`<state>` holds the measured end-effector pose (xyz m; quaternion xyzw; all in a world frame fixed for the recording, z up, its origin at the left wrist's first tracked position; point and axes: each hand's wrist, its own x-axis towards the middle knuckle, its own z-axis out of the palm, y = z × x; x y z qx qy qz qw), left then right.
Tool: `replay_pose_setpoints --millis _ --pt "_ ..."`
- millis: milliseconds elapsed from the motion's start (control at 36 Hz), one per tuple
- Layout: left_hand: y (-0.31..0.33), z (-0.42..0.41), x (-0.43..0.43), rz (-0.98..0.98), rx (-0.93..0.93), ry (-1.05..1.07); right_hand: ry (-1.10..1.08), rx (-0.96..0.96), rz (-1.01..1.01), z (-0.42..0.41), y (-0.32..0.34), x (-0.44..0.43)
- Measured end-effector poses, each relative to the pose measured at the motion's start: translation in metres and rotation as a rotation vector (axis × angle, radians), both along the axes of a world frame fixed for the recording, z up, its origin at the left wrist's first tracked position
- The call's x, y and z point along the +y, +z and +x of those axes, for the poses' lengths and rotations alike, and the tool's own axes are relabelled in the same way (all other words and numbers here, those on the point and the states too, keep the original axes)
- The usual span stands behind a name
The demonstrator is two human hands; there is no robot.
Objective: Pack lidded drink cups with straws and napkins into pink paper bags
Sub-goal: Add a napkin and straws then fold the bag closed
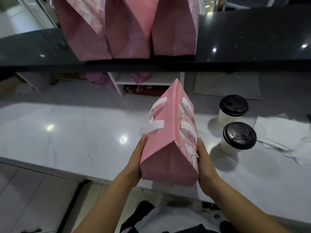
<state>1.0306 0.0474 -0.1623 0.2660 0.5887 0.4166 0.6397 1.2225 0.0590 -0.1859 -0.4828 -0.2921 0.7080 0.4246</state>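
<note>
Roughly midway, judging by three bags (pixel 127 31) parked on the dark ledge (pixel 252 39). Presses flat left hand (pixel 136 158) and right hand (pixel 206 163), fingers straight, against a closed pink bag (pixel 168 132) above the white counter (pixel 67 132). Leaves two lidded cups (pixel 239 137) and napkins (pixel 282 132) unpacked alongside.

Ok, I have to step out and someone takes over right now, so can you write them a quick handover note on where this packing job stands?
Left hand and right hand each press one side of the held pink bag, its top folded shut, over the white counter's near edge.
Three pink bags stand on the dark upper counter; contents hidden.
Two lidded cups stand unpacked right of the held bag, napkins beside them. No straws visible.
Left: set the held bag down, probably with the others, then pack the two cups.
</note>
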Motion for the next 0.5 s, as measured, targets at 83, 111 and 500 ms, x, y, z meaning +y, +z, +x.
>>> replay_pose_setpoints --millis 83,111,500 --pt "0.016 0.008 0.006 0.041 -0.012 -0.018 -0.04 0.084 0.051 0.007 0.015 0.001" --pt "0.023 0.011 0.009 0.071 -0.014 -0.027 -0.05 0.091 0.083 0.01 0.021 0.002" --pt "0.139 0.085 0.111 0.345 -0.082 -0.236 -0.343 0.237 0.375 0.083 0.143 0.072"
